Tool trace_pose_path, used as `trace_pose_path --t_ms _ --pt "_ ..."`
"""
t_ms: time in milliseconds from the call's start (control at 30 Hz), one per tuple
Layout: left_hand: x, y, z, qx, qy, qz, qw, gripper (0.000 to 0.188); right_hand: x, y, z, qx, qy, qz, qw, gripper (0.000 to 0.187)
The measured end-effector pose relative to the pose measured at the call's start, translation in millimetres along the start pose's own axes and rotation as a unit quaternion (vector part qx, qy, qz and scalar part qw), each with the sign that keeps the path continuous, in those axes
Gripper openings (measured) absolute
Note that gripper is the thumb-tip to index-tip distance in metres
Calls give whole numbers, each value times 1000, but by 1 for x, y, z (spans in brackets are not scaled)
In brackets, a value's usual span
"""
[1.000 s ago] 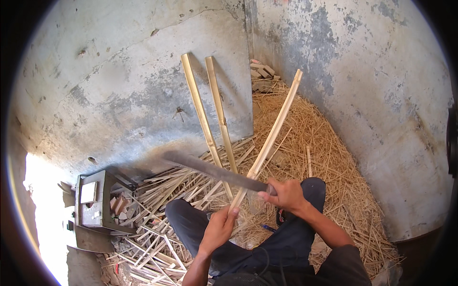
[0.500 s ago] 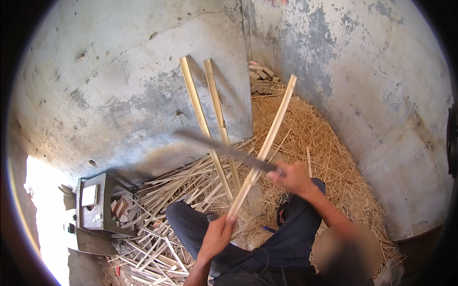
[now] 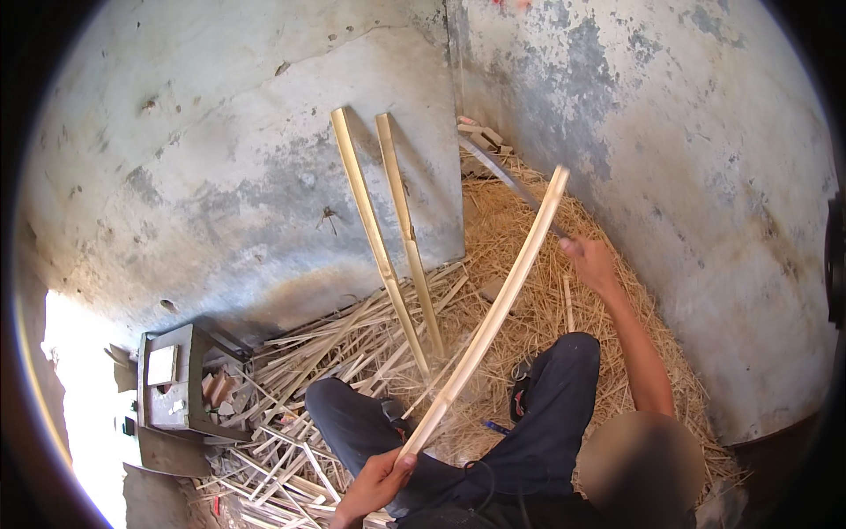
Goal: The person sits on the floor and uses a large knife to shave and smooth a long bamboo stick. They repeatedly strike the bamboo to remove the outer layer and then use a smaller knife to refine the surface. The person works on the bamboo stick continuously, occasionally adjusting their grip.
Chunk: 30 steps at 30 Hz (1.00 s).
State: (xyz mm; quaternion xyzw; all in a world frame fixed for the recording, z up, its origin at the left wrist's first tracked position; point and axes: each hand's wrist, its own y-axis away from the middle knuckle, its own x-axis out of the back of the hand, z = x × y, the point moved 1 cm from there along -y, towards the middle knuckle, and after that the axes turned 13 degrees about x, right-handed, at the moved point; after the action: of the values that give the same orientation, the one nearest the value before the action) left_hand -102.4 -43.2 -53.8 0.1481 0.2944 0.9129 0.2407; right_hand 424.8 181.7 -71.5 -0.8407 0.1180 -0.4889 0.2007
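A long pale split-bamboo slat (image 3: 507, 304) slants across the middle, its far end up toward the right. My left hand (image 3: 381, 479) is closed around its near end, beside my left knee. A thin sliver (image 3: 432, 388) runs along the slat's left side low down. My right hand (image 3: 589, 261), to the right of the slat's upper part, grips the handle of a long, narrow-bladed knife (image 3: 504, 175). The blade points up and left, crossing behind the slat near its far end; whether they touch I cannot tell. My fingers hide most of the handle.
Two bamboo slats (image 3: 363, 204) lean on the peeling wall (image 3: 220, 141). Split strips (image 3: 300, 467) lie piled at the left, and shavings (image 3: 599, 291) cover the floor to the right. A wooden box (image 3: 167, 406) with broken bricks stands at the left; more bricks (image 3: 483, 135) lie in the corner.
My right hand has moved up and right with the knife, from the slat's middle toward its far end. My left hand and the slat have shifted lower, and the slat's far end moved right.
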Motion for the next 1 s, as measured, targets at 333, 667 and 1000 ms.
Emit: trace_pose_path --t_ms 333,667,1000 --pt "7 -42 21 39 127 -89 987 47 -46 49 -68 -140 -323 54 934 62" --pt "-3 -72 0 -102 14 57 993 40 -25 65 -98 65 -315 179 930 66" --pt "-27 -60 62 -93 -76 131 984 43 -33 110 -186 232 -42 -70 969 64"
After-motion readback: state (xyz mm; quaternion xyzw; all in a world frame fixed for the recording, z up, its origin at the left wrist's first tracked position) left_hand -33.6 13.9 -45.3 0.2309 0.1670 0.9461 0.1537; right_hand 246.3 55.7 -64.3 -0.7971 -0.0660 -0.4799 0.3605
